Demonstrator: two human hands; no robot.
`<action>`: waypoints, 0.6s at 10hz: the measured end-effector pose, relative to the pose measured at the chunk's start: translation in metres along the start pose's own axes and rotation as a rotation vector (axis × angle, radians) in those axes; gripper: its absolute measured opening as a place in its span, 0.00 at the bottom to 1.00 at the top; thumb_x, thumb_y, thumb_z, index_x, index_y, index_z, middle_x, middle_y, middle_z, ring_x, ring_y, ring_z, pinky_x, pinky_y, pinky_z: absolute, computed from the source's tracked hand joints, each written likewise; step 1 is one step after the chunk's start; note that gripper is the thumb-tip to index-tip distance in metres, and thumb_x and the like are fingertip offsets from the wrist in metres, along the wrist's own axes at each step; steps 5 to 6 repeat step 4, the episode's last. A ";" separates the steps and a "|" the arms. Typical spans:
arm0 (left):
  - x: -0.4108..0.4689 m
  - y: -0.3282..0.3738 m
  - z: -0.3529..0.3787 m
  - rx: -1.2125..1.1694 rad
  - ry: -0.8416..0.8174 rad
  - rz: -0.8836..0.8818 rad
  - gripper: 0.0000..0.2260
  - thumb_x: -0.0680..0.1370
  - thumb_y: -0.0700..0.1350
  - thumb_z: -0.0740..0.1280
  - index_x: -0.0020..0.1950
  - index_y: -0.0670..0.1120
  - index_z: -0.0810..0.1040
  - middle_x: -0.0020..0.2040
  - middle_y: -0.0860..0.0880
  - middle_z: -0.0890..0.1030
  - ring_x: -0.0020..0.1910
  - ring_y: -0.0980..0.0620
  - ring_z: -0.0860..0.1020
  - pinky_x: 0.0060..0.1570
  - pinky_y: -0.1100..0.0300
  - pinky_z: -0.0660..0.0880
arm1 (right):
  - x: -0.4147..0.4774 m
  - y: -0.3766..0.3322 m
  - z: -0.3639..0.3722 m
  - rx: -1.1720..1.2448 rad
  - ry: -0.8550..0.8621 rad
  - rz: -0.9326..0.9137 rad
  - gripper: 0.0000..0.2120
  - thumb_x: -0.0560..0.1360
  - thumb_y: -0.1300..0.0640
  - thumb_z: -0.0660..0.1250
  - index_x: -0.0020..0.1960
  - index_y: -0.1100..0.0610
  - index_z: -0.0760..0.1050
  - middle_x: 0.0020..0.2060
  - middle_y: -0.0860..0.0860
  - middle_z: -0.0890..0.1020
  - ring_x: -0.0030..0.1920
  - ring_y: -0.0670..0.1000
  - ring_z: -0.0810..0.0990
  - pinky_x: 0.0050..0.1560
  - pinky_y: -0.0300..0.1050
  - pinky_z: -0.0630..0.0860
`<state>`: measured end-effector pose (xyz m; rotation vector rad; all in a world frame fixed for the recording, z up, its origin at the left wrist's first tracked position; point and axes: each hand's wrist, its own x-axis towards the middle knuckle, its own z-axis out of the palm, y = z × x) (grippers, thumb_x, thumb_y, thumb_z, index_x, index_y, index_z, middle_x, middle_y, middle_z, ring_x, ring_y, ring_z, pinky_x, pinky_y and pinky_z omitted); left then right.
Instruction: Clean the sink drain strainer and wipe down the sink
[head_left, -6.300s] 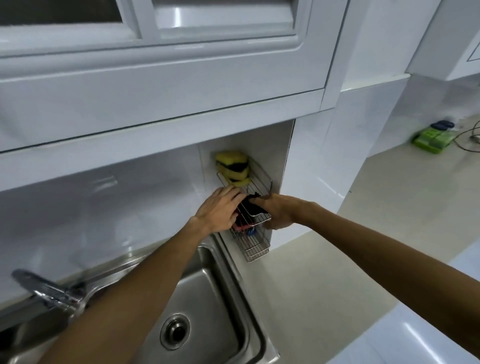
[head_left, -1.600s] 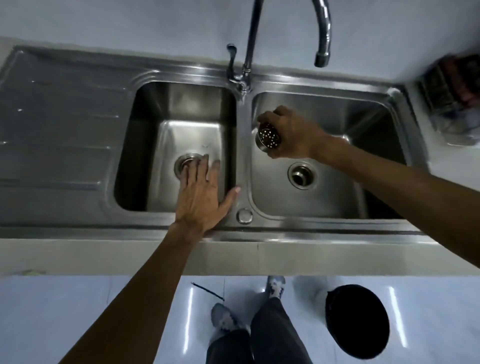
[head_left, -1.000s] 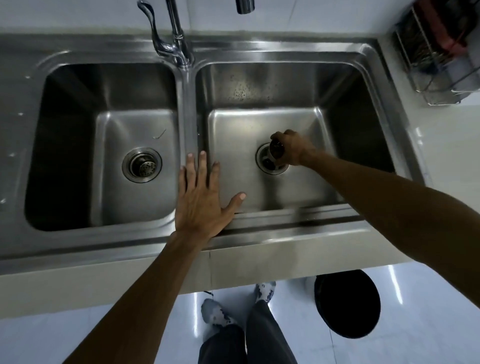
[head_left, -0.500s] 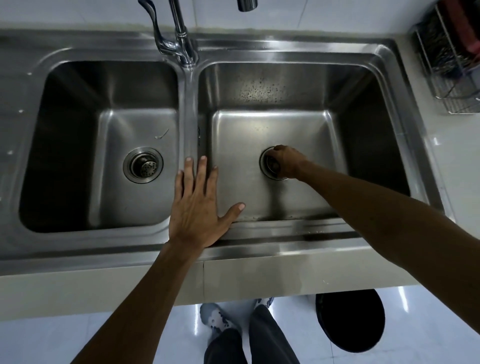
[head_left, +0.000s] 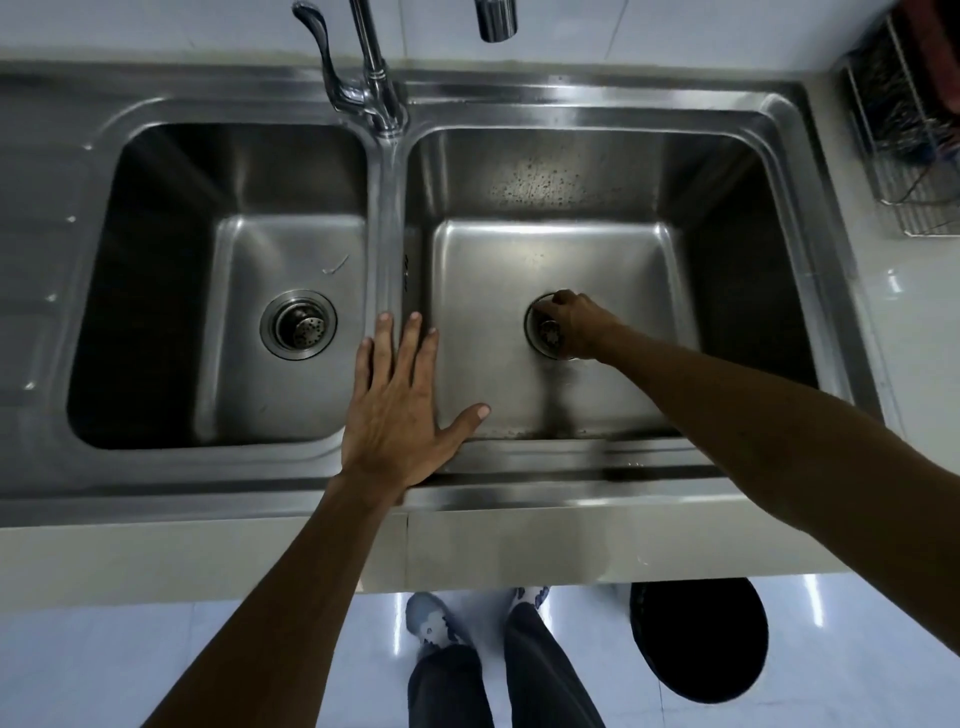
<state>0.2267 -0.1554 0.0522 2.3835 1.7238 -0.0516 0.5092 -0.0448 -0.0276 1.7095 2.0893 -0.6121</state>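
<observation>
Sink (head_left: 208, 478): steel, two bowls side by side, with a flat draining area at its far left
Worktop (head_left: 909, 338): pale, runs along the right of the sink and down its front edge
Floor (head_left: 104, 665): glossy light tiles below the worktop; the person's dark trouser legs and shoes (head_left: 431, 623) stand on it
Right bowl (head_left: 545, 249): dried droplet marks on the back wall and a dark line of grime along the front of its bottom
Left bowl (head_left: 156, 312): a small pale scrap lies on its bottom, behind the drain
Bin (head_left: 698, 639): round and black, on the floor just right of the legs
Wire rack (head_left: 914, 156): at the right edge on the worktop; its contents are too blurred to name
Tap (head_left: 374, 78): stands on the ridge between the bowls, lever to its left
Left hand (head_left: 400, 410): flat, palm down on the front rim and the ridge, fingers straight and close together, thumb spread out over the right bowl
Right hand (head_left: 582, 327): down in the right bowl, fingers curled over the drain; whether they pinch anything is hidden
Strainer (head_left: 549, 332): sits in the right bowl's drain, its holed face showing just left of the curled fingers, with one finger arched over its far edge
Second strainer (head_left: 306, 328): in the left bowl's drain, well apart from both hands
</observation>
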 end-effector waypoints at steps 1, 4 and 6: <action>0.000 -0.003 0.001 0.007 -0.004 0.007 0.46 0.75 0.77 0.46 0.81 0.45 0.51 0.82 0.44 0.47 0.80 0.43 0.40 0.77 0.45 0.39 | -0.014 -0.010 0.001 0.123 0.056 0.080 0.36 0.73 0.53 0.74 0.76 0.58 0.62 0.72 0.61 0.68 0.69 0.63 0.70 0.66 0.57 0.72; -0.014 -0.008 -0.043 -0.008 -0.255 0.042 0.49 0.70 0.78 0.40 0.82 0.48 0.44 0.81 0.46 0.36 0.78 0.42 0.33 0.76 0.45 0.32 | -0.112 -0.070 -0.030 0.239 0.056 0.211 0.30 0.80 0.41 0.60 0.74 0.61 0.67 0.72 0.60 0.70 0.72 0.60 0.69 0.71 0.53 0.68; -0.014 -0.008 -0.043 -0.008 -0.255 0.042 0.49 0.70 0.78 0.40 0.82 0.48 0.44 0.81 0.46 0.36 0.78 0.42 0.33 0.76 0.45 0.32 | -0.112 -0.070 -0.030 0.239 0.056 0.211 0.30 0.80 0.41 0.60 0.74 0.61 0.67 0.72 0.60 0.70 0.72 0.60 0.69 0.71 0.53 0.68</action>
